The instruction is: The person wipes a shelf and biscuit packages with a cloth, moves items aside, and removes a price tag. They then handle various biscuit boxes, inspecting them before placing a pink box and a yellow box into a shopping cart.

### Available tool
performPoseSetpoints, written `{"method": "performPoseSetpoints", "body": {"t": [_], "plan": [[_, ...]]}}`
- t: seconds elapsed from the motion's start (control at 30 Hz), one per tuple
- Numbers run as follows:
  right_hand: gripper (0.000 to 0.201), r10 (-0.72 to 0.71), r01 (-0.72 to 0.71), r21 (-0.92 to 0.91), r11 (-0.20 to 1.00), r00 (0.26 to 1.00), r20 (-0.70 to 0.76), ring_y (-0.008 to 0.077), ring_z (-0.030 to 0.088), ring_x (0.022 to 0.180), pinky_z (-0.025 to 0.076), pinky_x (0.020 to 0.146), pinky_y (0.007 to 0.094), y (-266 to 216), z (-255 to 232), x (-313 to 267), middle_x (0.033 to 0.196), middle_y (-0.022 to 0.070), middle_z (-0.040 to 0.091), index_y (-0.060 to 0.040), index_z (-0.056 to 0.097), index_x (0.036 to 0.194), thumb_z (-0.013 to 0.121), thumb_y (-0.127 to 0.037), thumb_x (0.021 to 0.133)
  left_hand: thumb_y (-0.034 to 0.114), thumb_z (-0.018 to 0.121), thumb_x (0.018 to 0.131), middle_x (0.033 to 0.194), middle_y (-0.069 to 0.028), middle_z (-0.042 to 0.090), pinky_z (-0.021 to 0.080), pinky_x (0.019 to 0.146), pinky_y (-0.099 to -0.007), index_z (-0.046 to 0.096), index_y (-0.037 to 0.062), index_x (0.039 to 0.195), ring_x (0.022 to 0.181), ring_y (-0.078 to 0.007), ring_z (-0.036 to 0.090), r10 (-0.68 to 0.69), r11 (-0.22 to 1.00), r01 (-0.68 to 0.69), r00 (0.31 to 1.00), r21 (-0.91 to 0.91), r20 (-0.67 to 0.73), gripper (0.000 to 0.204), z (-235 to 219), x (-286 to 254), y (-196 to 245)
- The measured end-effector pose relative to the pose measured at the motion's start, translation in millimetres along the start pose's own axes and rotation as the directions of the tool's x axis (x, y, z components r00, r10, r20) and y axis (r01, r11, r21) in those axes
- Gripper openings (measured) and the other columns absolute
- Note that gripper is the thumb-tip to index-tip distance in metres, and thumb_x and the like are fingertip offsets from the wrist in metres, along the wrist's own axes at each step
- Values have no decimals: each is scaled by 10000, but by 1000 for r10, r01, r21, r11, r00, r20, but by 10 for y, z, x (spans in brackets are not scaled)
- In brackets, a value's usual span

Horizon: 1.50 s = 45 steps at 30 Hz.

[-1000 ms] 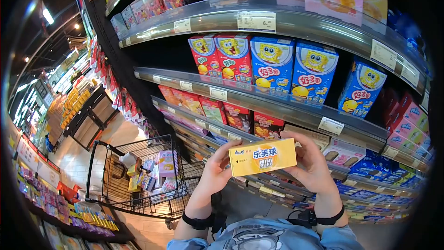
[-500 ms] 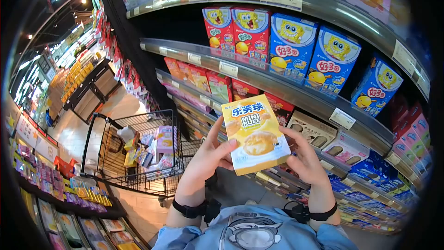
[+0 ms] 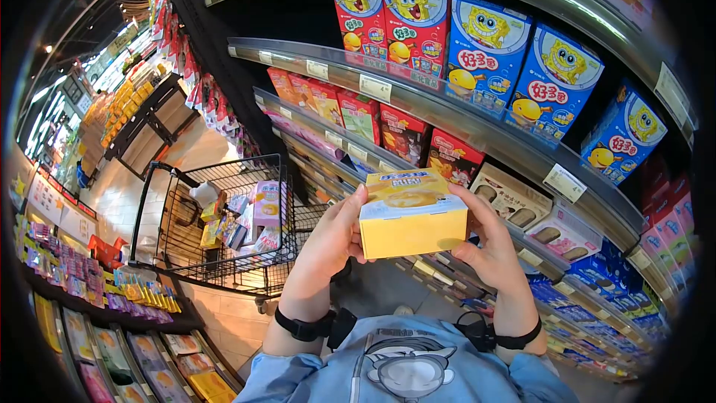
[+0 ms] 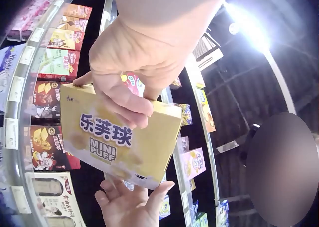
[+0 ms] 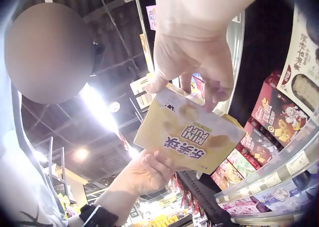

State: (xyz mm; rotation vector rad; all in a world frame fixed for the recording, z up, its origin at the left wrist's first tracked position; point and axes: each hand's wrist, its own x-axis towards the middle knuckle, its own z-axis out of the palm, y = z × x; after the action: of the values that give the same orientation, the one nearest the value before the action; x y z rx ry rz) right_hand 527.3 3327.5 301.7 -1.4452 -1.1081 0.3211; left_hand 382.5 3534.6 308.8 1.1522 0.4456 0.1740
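A yellow box of mini puffs (image 3: 414,235) is held up in front of the chest between both hands. Its plain yellow end faces the head camera, and the printed front tilts away above it. My left hand (image 3: 328,237) grips the box's left side, thumb near the top edge. On the opposite side my right hand (image 3: 488,248) holds it, with the thumb low on the yellow end and fingers along the side. In the left wrist view the box's front (image 4: 117,132) shows its lettering and puff picture.
Store shelves ahead carry red snack boxes (image 3: 414,26), blue snack boxes (image 3: 488,52) and other cartons (image 3: 511,194). A black wire shopping cart (image 3: 216,269) with several packages stands at the left on the tiled floor. Low racks of sweets (image 3: 67,276) line the left edge.
The box has been turned in the hands: first a narrow lettered end faced the head camera, then the large front, now the plain yellow end. Both hands keep hold of it.
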Motion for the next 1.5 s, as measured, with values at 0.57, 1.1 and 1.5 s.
{"method": "performPoseSetpoints", "body": {"t": [0.57, 1.1, 1.5], "plan": [[817, 17, -17, -35, 999, 1000, -7, 131, 460, 762, 407, 687, 258, -13, 8, 45, 1045, 37, 513, -98, 499, 1376, 798, -470, 712, 497, 349, 1016, 733, -67, 679, 443, 391, -206, 543, 12, 1258, 489, -136, 605, -20, 1000, 20, 1000, 6, 15, 575, -41, 42, 2], [596, 320, -294, -133, 947, 811, 490, 202, 592, 995, 480, 853, 322, 400, 779, 688, 1336, 117, 512, -68, 472, 1391, 703, -178, 852, 255, 662, 893, 894, -47, 611, 579, 619, -319, 328, 62, 1400, 689, -130, 639, -154, 981, 67, 837, -180, -525, 637, -1778, -341, -805], [559, 265, -123, -290, 949, 810, 524, 251, 614, 1054, 489, 884, 359, 435, 1057, 982, 1184, 179, 609, 7, 497, 1336, 675, -288, 895, 528, 638, 848, 870, -222, 700, 497, 844, -438, 653, -19, 1098, 931, -370, 666, 207, 621, 328, 807, 712, -553, 602, -3065, 51, -740]]}}
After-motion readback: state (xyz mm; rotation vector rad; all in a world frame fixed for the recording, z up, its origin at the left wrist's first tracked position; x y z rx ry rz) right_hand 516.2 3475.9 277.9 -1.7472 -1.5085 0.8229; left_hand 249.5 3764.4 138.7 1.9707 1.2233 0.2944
